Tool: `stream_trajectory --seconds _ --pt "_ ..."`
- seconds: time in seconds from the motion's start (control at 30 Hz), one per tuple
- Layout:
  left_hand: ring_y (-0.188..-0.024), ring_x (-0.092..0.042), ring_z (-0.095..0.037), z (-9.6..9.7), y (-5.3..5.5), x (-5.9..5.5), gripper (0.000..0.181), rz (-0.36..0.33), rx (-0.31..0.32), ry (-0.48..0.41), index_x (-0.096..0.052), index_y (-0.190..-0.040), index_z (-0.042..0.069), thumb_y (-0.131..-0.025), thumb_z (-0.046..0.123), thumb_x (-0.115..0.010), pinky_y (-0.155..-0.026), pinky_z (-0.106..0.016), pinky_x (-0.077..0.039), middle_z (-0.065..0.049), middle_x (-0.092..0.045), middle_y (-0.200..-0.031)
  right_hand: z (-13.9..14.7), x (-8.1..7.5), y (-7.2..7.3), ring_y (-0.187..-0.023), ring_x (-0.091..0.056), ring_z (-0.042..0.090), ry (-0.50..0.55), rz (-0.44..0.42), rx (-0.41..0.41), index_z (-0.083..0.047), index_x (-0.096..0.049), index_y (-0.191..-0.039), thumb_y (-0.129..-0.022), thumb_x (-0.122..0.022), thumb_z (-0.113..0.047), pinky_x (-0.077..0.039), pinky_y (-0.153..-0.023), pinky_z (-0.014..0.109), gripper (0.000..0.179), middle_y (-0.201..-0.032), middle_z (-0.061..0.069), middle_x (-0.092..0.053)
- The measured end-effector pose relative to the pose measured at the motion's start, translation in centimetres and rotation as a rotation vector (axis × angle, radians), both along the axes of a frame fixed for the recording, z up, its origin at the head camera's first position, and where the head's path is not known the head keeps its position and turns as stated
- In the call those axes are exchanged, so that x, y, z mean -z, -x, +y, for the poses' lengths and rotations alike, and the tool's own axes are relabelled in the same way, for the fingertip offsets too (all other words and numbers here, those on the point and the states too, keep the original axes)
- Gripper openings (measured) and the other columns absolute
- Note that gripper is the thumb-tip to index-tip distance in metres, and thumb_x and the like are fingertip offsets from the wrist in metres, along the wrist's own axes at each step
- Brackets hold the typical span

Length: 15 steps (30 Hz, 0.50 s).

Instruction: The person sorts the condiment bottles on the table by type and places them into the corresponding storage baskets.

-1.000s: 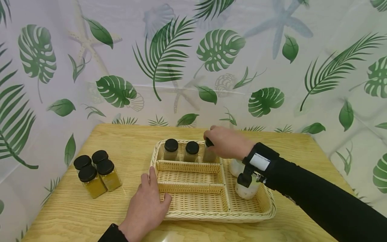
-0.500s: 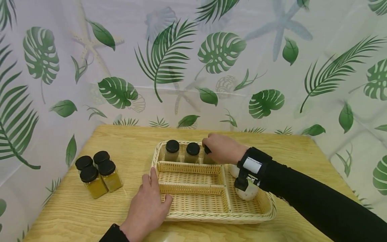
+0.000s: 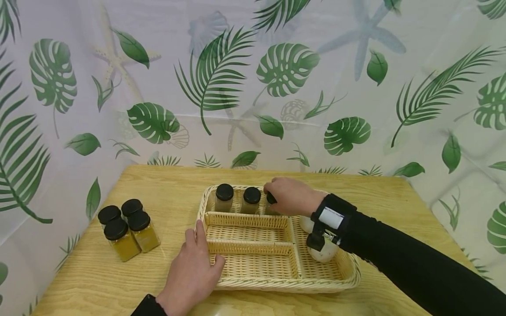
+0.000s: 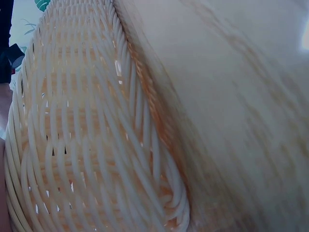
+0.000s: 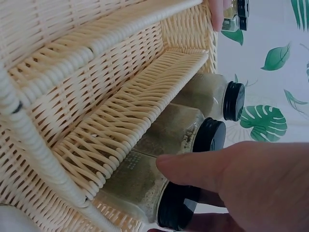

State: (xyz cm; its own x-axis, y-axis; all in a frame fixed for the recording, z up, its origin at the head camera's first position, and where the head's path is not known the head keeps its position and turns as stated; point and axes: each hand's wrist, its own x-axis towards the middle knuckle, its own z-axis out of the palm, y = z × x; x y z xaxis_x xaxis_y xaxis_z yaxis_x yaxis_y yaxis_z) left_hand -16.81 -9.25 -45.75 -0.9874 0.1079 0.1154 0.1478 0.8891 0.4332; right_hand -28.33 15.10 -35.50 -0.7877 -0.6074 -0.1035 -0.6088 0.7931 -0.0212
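A wicker basket [image 3: 276, 284] with several compartments stands on the table. My right hand [image 3: 294, 195] pinches the black lid of a square glass spice jar [image 5: 137, 186], which holds greyish-green powder. That jar is upright in the basket's back compartment, at the right end of a row. Beside it stand two similar jars, a middle jar [image 3: 251, 200] and a left jar [image 3: 224, 198]. My left hand [image 3: 191, 267] grips the basket's front left corner, thumb on the inner side and fingers along the left rim. In the left wrist view the basket's woven front wall [image 4: 87, 121] fills much of the picture.
Several black-lidded jars of yellow powder [image 3: 126, 241] stand grouped on the table [image 3: 99, 281], left of the basket. In the right compartment lie two whitish rounded things [image 3: 323, 253], partly behind my right wrist. A leaf-patterned sheet [image 3: 237, 79] hangs behind the table.
My right hand has shifted slightly left and down with the jar, which now sits lower and closer to the middle jar. My left hand has stayed on the basket.
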Motion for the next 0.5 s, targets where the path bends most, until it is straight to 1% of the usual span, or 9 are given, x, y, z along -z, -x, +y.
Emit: stream_trajectory --seconds 0.1,0.13,0.23,0.3,0.4,0.5 --pt "-0.077 -0.051 -0.023 0.0 0.0 0.1 0.090 0.001 -0.001 -0.005 -0.012 -0.148 -0.009 -0.085 0.040 -0.054 -0.054 -0.034 -0.048 -0.025 -0.039 -0.117 0.3 -0.4 -0.1 -0.081 -0.055 0.019 0.001 -0.014 -0.002 -0.003 -0.061 -0.121 -0.085 -0.070 -0.029 -0.049 -0.067 0.035 0.046 -0.103 0.011 -0.062" --pt "-0.077 -0.051 -0.023 0.0 0.0 0.0 0.090 0.002 -0.001 -0.008 -0.012 -0.148 -0.010 -0.086 0.039 -0.054 -0.054 -0.034 -0.049 -0.025 -0.039 -0.117 0.5 -0.7 -0.2 -0.085 -0.055 0.019 0.008 -0.026 0.012 -0.004 -0.059 -0.124 -0.084 -0.070 -0.033 -0.050 -0.070 0.036 0.051 -0.107 0.011 -0.062" --pt "-0.078 -0.052 -0.024 0.0 0.0 0.0 0.089 0.012 0.000 -0.009 -0.014 -0.148 -0.010 -0.085 0.039 -0.054 -0.055 -0.035 -0.049 -0.025 -0.039 -0.116 1.4 -1.7 -0.7 -0.095 -0.056 0.021 0.041 -0.041 0.057 -0.006 -0.055 -0.131 -0.084 -0.069 -0.036 -0.051 -0.076 0.039 0.058 -0.117 0.013 -0.060" --pt "-0.078 -0.052 -0.024 -0.1 0.1 0.0 0.089 0.019 0.000 -0.005 -0.014 -0.148 -0.010 -0.085 0.039 -0.054 -0.054 -0.035 -0.049 -0.024 -0.039 -0.115 2.2 -2.4 -1.2 -0.101 -0.055 0.023 0.066 -0.030 0.094 -0.007 -0.054 -0.133 -0.085 -0.067 -0.035 -0.051 -0.079 0.042 0.057 -0.123 0.014 -0.057" --pt "-0.077 -0.051 -0.024 -0.1 0.1 0.0 0.088 0.022 0.006 -0.004 -0.015 -0.147 -0.011 -0.085 0.038 -0.055 -0.053 -0.035 -0.048 -0.024 -0.040 -0.114 3.8 -3.4 -1.9 -0.105 -0.054 0.027 0.110 0.006 0.128 -0.006 -0.056 -0.131 -0.087 -0.065 -0.031 -0.050 -0.083 0.046 0.051 -0.125 0.016 -0.057" --pt "-0.076 -0.051 -0.024 -0.2 0.1 -0.1 0.089 0.011 0.005 -0.003 -0.014 -0.147 -0.011 -0.085 0.038 -0.054 -0.051 -0.033 -0.047 -0.024 -0.040 -0.114 5.5 -4.0 -2.5 -0.109 -0.052 0.031 0.142 0.037 0.160 -0.005 -0.057 -0.129 -0.089 -0.064 -0.030 -0.047 -0.086 0.051 0.048 -0.125 0.018 -0.057"
